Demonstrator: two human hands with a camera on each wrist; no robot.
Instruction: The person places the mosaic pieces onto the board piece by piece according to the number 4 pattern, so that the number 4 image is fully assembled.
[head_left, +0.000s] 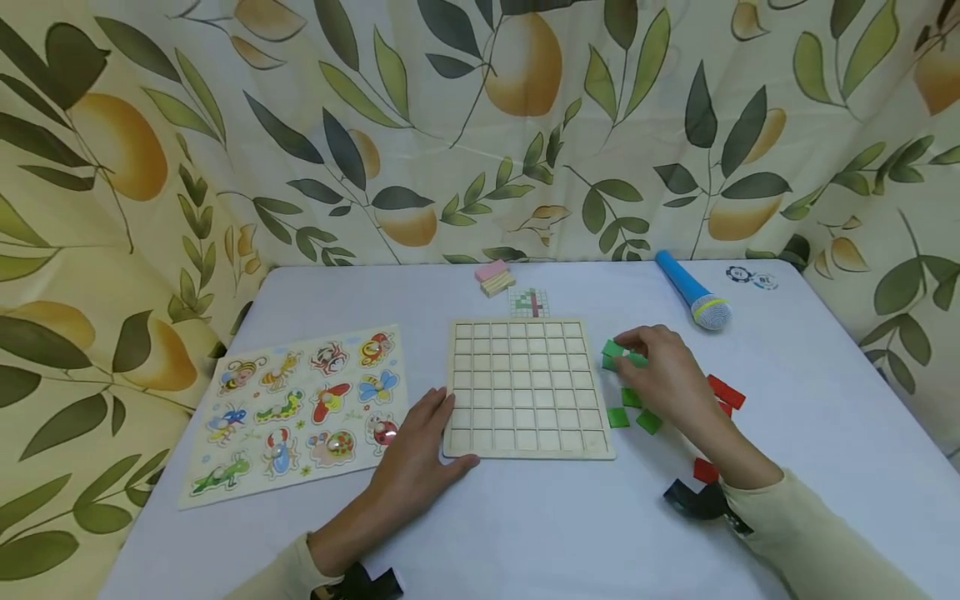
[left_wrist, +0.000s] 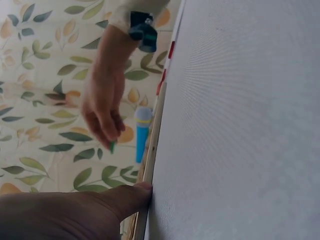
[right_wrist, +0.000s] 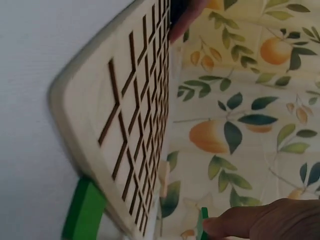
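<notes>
A wooden grid board (head_left: 525, 387) lies flat on the table. My left hand (head_left: 416, 446) rests at its front left corner, fingers along the left edge and thumb against the front edge. The left wrist view shows that thumb (left_wrist: 132, 197) touching the board's rim. My right hand (head_left: 667, 379) is right of the board, above several loose green tiles (head_left: 617, 417). Its fingertips pinch a green tile (right_wrist: 202, 223), held clear of the table and also visible in the left wrist view. Several red tiles (head_left: 726, 392) lie by the right forearm, partly hidden under it.
An insect picture puzzle (head_left: 300, 412) lies on the left. Behind the board are a small pattern card (head_left: 529, 302), pink tiles (head_left: 491, 270) and beige tiles (head_left: 497, 284). A blue toy microphone (head_left: 690, 287) lies at the back right. A patterned cloth hangs behind the table.
</notes>
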